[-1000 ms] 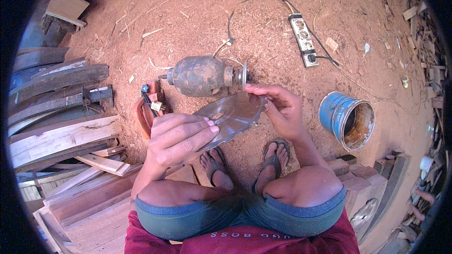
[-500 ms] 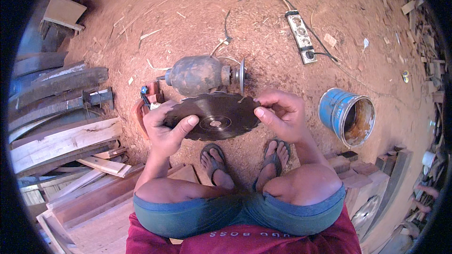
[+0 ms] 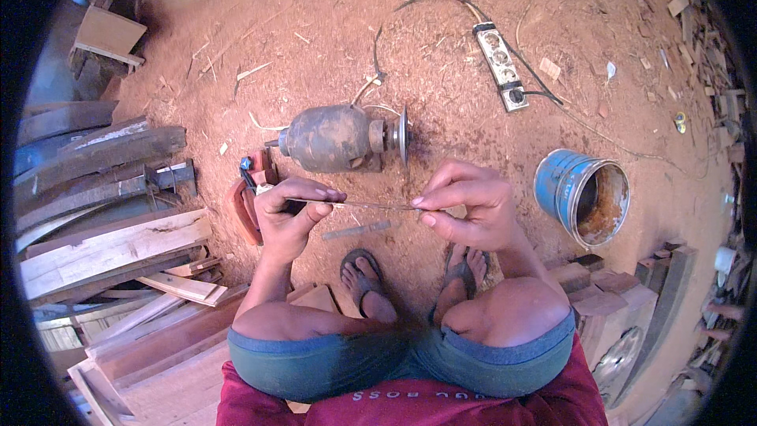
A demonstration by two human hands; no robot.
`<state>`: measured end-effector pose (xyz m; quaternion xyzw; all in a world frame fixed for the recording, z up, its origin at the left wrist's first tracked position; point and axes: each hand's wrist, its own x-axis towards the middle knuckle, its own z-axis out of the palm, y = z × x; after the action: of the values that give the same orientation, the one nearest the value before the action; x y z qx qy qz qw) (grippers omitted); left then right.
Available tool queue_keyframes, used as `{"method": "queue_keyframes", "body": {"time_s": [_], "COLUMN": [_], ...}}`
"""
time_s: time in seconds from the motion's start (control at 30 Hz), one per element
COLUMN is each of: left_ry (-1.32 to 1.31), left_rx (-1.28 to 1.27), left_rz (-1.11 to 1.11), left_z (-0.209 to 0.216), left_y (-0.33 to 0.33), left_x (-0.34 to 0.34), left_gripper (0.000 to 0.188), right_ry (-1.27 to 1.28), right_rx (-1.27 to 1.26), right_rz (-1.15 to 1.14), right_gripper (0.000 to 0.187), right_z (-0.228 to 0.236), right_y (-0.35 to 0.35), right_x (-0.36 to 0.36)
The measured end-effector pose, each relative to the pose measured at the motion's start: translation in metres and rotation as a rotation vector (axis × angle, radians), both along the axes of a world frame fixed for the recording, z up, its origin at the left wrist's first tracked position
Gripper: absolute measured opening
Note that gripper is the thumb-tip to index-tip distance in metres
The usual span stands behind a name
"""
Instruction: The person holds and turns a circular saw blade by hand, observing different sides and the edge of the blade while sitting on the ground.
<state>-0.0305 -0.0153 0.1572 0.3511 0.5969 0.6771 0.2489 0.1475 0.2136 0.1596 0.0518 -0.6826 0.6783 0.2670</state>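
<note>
A circular saw blade (image 3: pixel 372 207) is held out over my feet, turned edge-on so that it shows only as a thin line. Its left side is gripped by my left hand (image 3: pixel 290 217), thumb beneath and fingers on top. My right hand (image 3: pixel 473 203) pinches the right rim between thumb and fingertips. Just beyond the blade lies a dusty grey motor (image 3: pixel 327 138) with a thin disc (image 3: pixel 404 137) on its right end. A flat grey strip (image 3: pixel 356 230) rests on the ground below the blade.
Left of the motor lies an orange-red tool (image 3: pixel 244 209). A blue bucket (image 3: pixel 561 189) is tipped toward the right. A power strip (image 3: pixel 501 67) with cables lies farther off. Stacked boards (image 3: pixel 118 244) fill the left side; wood blocks (image 3: pixel 603 292) and another round blade (image 3: pixel 619 359) are at right.
The blade has tilted from showing its dark face to edge-on, uncovering the grey strip on the ground. Both hands still hold it, my right hand slightly lower.
</note>
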Motion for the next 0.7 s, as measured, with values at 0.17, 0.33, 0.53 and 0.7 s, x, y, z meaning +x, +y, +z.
{"method": "queue_keyframes", "body": {"time_s": [0.17, 0.33, 0.53, 0.7], "left_ry": [0.045, 0.127, 0.162, 0.217], "left_rx": [0.024, 0.034, 0.013, 0.011], "left_rz": [0.007, 0.001, 0.023, 0.023], "left_z": [0.0, 0.004, 0.005, 0.006], "left_y": [0.001, 0.002, 0.002, 0.0], "left_x": [0.0, 0.0, 0.0, -0.001], "left_gripper": [0.013, 0.013, 0.012, 0.012], "right_ry": [-0.002, -0.004, -0.014, -0.023], "right_rx": [0.02, 0.02, 0.024, 0.046], "right_rz": [0.008, 0.001, -0.02, -0.03], "right_gripper": [0.02, 0.02, 0.018, 0.017], "right_z": [-0.001, -0.006, -0.007, -0.014], "right_y": [0.002, 0.002, 0.001, 0.0], "right_x": [0.001, 0.001, 0.0, -0.003]}}
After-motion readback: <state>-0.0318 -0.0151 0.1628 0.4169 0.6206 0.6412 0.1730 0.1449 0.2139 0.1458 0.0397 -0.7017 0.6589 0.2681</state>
